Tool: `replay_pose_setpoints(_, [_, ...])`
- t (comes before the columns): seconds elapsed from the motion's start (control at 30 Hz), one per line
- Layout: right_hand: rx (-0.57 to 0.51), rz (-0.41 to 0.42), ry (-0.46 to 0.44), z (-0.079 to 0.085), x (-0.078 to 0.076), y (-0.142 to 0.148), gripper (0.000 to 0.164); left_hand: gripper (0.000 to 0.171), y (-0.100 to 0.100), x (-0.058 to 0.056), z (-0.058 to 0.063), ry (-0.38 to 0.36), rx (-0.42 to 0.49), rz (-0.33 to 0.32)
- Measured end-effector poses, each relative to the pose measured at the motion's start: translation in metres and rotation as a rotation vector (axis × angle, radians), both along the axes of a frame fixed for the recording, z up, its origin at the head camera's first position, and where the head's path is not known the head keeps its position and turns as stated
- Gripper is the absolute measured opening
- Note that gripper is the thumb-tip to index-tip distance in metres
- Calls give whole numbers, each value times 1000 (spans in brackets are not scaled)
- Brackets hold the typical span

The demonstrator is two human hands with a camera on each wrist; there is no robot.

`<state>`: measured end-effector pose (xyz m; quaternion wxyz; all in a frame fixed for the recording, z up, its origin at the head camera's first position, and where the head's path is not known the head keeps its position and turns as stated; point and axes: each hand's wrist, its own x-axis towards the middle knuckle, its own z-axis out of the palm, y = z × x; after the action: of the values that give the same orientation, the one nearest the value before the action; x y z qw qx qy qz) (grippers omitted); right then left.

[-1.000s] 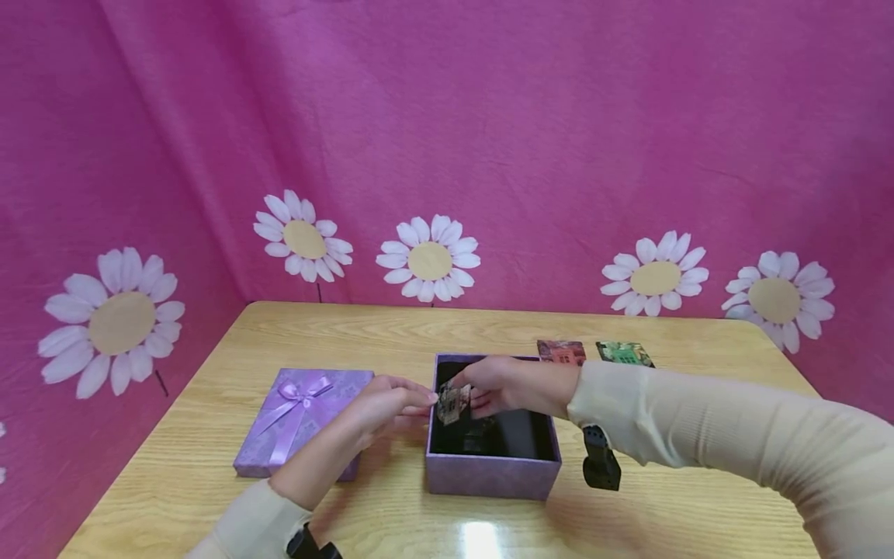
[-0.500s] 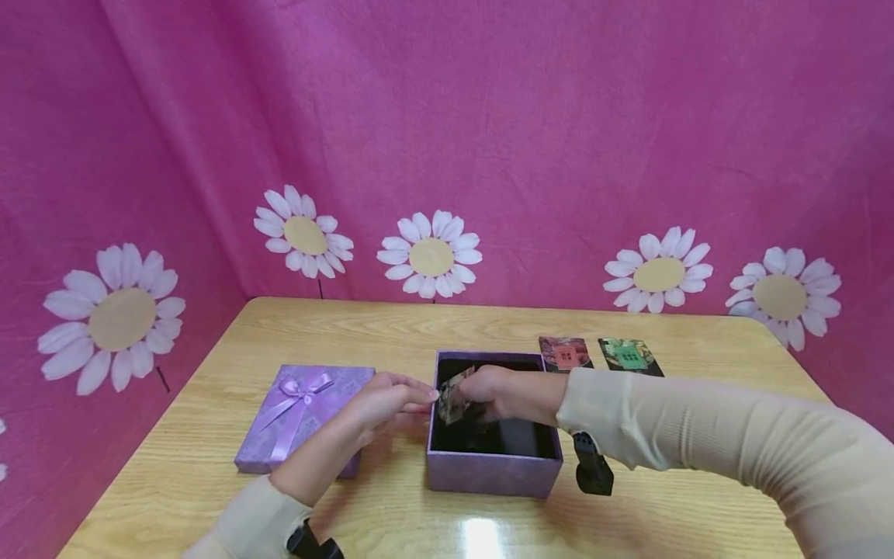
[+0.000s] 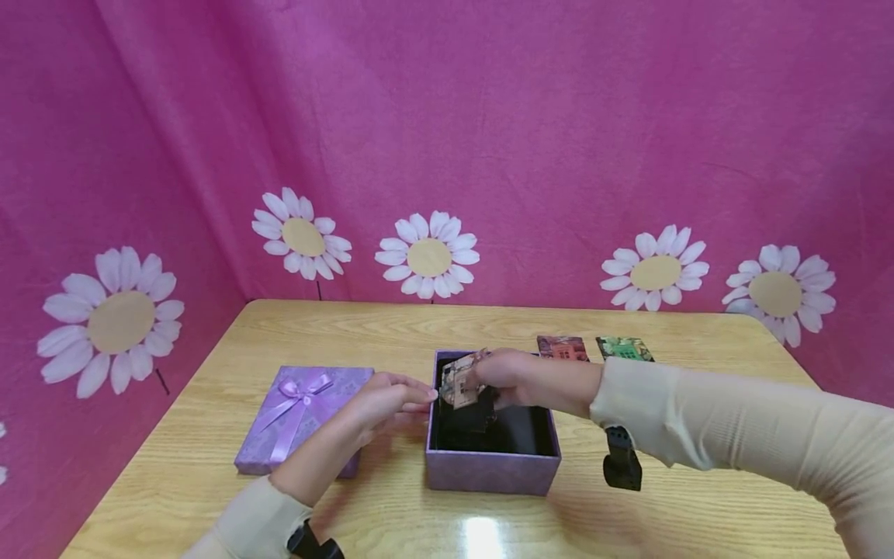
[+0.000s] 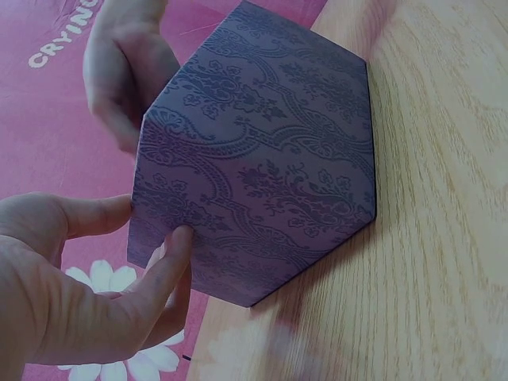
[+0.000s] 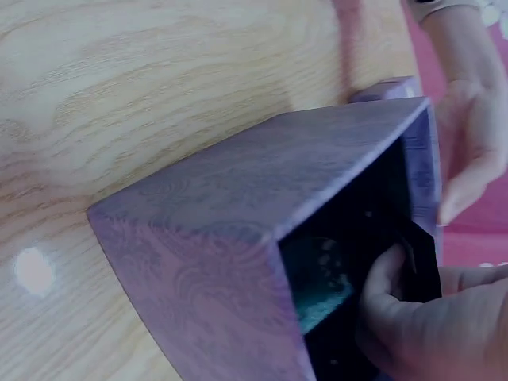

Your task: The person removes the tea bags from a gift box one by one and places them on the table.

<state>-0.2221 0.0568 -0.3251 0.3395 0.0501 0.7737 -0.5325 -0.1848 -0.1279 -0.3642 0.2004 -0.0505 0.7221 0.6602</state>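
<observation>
A purple patterned box (image 3: 492, 474) stands uncovered on the table, its inside dark. At its left rim my left hand (image 3: 388, 400) pinches the wall; in the left wrist view the thumb meets the top edge and the fingers press the outer side. Over the opening, my right hand (image 3: 515, 378) holds a small flat card-like piece (image 3: 457, 382) with a house picture, tilted, between thumb and fingers. Its dark back (image 5: 423, 258) shows in the right wrist view. Deeper in the box lies a teal-coloured piece (image 5: 323, 298), partly hidden.
The purple lid (image 3: 296, 419) with a ribbon bow lies left of the box. Behind the box, to the right, lie a red picture piece (image 3: 563, 348) and a green one (image 3: 624, 348). A pink flowered cloth (image 3: 531, 155) hangs behind the wooden table (image 3: 349, 334).
My right hand dipped lower into the box, then rose and shifted right with the picture piece, whose printed face now shows more fully. My left hand has stayed at the rim.
</observation>
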Motion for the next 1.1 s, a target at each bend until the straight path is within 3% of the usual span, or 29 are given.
replay_pose_setpoints(0.47, [-132,47,24,37,21,46,33,30,0,1,0,-4,-21,4])
replay_pose_setpoints(0.83, [-231,22,8,39,24,94,36,30,1,1,-1,3,-21,15])
replay_pose_setpoints(1.1, [-353,-47,-9,31,14,135,11,30,0,1,-1,7,6,6])
